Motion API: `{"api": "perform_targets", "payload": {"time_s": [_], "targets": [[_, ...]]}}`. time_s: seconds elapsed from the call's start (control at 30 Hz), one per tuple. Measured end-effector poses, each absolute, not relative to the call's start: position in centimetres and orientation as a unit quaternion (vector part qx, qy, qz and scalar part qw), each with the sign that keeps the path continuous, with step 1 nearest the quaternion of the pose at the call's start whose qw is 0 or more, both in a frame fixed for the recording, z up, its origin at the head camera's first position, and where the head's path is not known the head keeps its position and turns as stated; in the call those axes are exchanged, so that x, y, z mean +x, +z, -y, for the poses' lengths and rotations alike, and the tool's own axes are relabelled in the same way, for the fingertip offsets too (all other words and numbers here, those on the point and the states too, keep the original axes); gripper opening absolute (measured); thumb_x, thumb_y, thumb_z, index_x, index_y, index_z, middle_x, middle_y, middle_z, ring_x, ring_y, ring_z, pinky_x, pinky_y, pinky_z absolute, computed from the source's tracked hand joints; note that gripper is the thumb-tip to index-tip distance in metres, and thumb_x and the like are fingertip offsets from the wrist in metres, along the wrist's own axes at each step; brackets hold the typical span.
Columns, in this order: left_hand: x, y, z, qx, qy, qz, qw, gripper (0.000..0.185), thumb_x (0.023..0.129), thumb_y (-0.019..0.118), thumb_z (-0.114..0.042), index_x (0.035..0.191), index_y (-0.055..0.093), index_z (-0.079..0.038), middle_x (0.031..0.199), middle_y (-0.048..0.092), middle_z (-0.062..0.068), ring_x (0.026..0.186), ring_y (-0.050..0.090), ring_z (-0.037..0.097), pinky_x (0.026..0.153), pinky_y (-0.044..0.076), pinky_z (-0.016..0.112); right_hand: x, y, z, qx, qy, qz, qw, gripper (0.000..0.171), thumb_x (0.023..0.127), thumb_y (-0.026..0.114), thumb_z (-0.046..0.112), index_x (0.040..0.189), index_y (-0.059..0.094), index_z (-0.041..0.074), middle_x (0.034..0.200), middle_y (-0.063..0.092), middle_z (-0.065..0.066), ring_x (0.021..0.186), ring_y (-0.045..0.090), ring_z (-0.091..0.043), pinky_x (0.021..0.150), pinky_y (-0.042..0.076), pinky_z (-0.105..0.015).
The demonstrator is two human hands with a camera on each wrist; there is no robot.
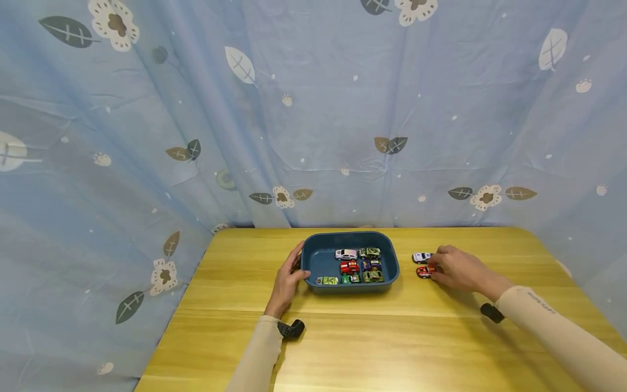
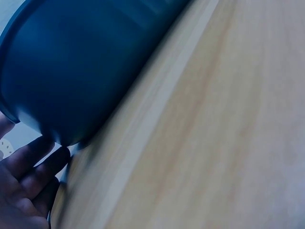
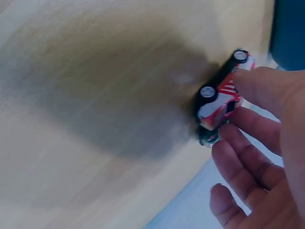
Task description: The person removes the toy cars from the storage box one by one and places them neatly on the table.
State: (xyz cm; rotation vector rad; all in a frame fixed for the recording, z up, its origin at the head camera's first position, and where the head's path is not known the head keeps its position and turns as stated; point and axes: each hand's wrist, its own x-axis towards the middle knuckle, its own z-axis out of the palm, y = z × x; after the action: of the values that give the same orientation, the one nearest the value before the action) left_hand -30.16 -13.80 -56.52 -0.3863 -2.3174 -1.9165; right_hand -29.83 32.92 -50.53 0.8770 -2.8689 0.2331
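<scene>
Cars [image 1: 349, 267] in and beside a tray [image 1: 350, 289] on a counter [image 1: 392, 348]
The left hand [image 1: 286, 280] grips the tray's left end, thumb over its edge; seven cars lie inside; right of the tray, a white car [image 1: 420, 257] sits beside the red car [image 1: 423, 271] that the right hand [image 1: 460, 268] pinches.

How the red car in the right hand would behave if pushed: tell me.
The red car would probably roll lengthwise, given the wheels along its side. It is likely stiff: no bend shows where the right hand pinches it. Its low, long shape may resist tipping.
</scene>
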Motion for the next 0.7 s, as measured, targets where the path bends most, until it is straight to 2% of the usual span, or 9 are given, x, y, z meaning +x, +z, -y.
{"api": "perform_targets", "payload": {"time_s": [0.17, 0.37, 0.57, 0.7], "targets": [[-30.2, -56.4, 13.9, -0.128, -0.637, 0.758, 0.056, 0.084, 0.087, 0.063, -0.008, 0.166, 0.04, -0.027, 0.161, 0.052, 0.015, 0.147, 0.052, 0.037, 0.116, 0.04, 0.06, -30.0, -49.9, -32.2, 0.295, 0.094, 0.946, 0.094, 0.008, 0.088, 0.085, 0.019, 0.095, 0.082, 0.019, 0.092, 0.068, 0.004, 0.083, 0.061, -0.012, 0.071, 0.054, -0.036], [-30.1, -56.4, 13.7, -0.141, -0.64, 0.753, 0.05, 0.083, 0.09, 0.06, -0.004, 0.168, 0.036, -0.02, 0.162, 0.049, 0.02, 0.147, 0.051, 0.041, 0.117, 0.04, 0.063, -29.5, -49.1, -30.2, 0.319, 0.112, 0.93, 0.141, 0.008, 0.087, 0.085, 0.014, 0.091, 0.082, 0.019, 0.089, 0.066, 0.007, 0.083, 0.061, -0.013, 0.069, 0.054, -0.035], [-29.9, -56.4, 13.7, -0.134, -0.626, 0.766, 0.051, 0.083, 0.089, 0.061, -0.009, 0.167, 0.037, -0.023, 0.161, 0.052, 0.016, 0.145, 0.055, 0.038, 0.113, 0.044, 0.06, -29.1, -48.9, -26.5, 0.325, 0.155, 0.909, 0.211, 0.009, 0.088, 0.082, 0.013, 0.086, 0.08, 0.022, 0.089, 0.066, 0.01, 0.083, 0.059, -0.009, 0.068, 0.053, -0.032], [-30.0, -56.3, 13.6, -0.135, -0.624, 0.768, 0.053, 0.083, 0.088, 0.061, -0.01, 0.167, 0.038, -0.025, 0.16, 0.053, 0.015, 0.144, 0.055, 0.038, 0.114, 0.043, 0.059, -28.9, -48.1, -23.6, 0.322, 0.198, 0.909, 0.175, 0.004, 0.092, 0.081, 0.02, 0.096, 0.081, 0.02, 0.094, 0.069, 0.007, 0.083, 0.062, -0.013, 0.071, 0.053, -0.034]]}}
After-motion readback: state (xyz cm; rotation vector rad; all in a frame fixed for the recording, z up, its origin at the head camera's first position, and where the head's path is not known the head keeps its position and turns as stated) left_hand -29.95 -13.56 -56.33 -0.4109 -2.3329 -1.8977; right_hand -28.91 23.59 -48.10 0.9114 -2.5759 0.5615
